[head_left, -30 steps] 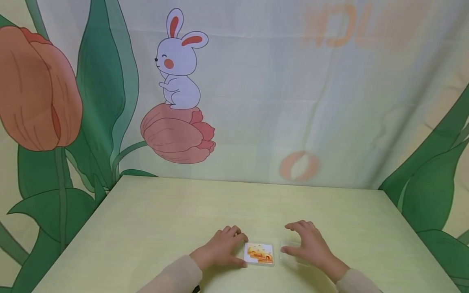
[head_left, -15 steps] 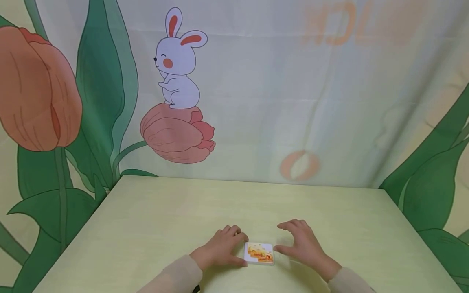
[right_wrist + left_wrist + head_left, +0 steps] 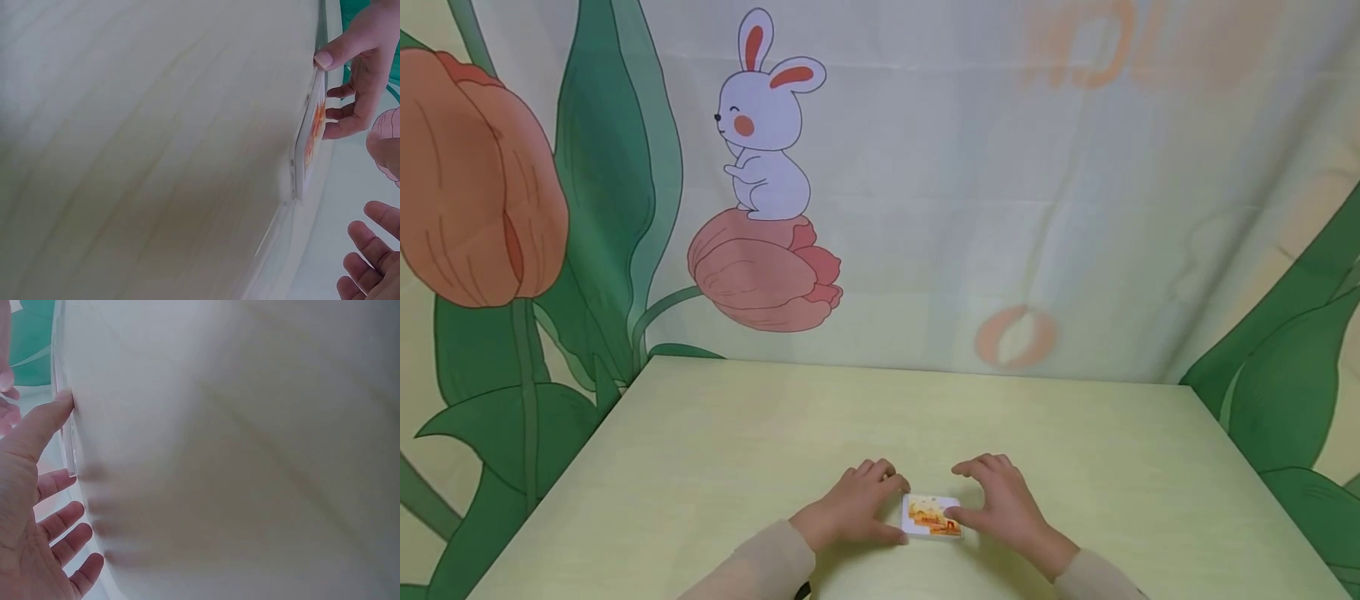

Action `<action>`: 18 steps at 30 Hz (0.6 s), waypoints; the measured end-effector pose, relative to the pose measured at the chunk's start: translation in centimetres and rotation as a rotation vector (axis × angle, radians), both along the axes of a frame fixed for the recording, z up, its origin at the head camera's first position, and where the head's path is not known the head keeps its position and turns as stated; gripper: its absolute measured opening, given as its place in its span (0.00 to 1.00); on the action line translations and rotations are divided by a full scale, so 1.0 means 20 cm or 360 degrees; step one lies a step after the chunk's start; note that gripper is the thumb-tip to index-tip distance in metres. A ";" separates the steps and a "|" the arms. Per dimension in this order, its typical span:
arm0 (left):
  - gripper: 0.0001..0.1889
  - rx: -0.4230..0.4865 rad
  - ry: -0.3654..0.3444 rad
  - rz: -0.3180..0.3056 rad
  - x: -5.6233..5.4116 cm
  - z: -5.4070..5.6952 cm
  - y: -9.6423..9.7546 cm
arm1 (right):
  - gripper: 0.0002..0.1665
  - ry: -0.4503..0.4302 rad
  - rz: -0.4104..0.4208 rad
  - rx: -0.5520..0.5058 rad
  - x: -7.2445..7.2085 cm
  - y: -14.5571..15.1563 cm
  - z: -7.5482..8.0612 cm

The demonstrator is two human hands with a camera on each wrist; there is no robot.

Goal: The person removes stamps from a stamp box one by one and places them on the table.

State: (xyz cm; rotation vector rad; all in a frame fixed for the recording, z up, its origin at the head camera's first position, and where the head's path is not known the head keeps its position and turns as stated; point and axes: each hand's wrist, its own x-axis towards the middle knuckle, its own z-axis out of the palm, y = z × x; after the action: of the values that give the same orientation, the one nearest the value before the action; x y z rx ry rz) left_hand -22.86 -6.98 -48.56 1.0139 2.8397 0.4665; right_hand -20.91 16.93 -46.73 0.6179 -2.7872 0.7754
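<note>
Right hand point(image 3: 1006, 507) moved left, fingers spread; left hand point(image 3: 859, 505) pinched a white, orange-printed rectangular tile point(image 3: 927, 517), lower centre, seemingly steadying it.

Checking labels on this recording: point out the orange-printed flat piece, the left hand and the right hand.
Orange-printed flat piece point(image 3: 928, 516), head view: its printed upper face.
Left hand point(image 3: 855, 505), head view: back of the hand.
Right hand point(image 3: 1006, 505), head view: back of the hand.
</note>
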 end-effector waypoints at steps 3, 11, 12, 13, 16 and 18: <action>0.31 -0.0009 0.0004 0.0001 0.00 0.00 0.00 | 0.27 -0.0013 -0.0011 -0.0003 0.00 -0.01 -0.01; 0.31 -0.0017 0.0018 0.0001 0.01 0.02 0.01 | 0.23 -0.0015 -0.0005 0.0006 -0.01 -0.01 -0.06; 0.31 -0.0016 0.0016 0.0001 0.01 0.02 0.01 | 0.23 -0.0018 -0.0002 0.0001 0.00 -0.01 -0.06; 0.31 -0.0013 0.0012 -0.0001 0.01 0.02 0.01 | 0.22 -0.0015 -0.0001 -0.0001 -0.01 -0.01 -0.07; 0.31 -0.0013 0.0004 -0.0001 0.01 0.02 0.00 | 0.20 -0.0006 0.0005 0.0008 -0.01 -0.02 -0.08; 0.31 -0.0010 -0.0002 0.0003 0.01 0.02 0.00 | 0.19 -0.0006 0.0006 0.0016 -0.01 -0.02 -0.09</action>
State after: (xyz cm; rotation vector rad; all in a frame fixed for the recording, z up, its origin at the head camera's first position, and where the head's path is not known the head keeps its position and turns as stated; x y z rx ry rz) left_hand -22.69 -6.96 -48.26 1.0093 2.8395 0.4578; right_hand -21.09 16.47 -48.49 0.6244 -2.7959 0.7651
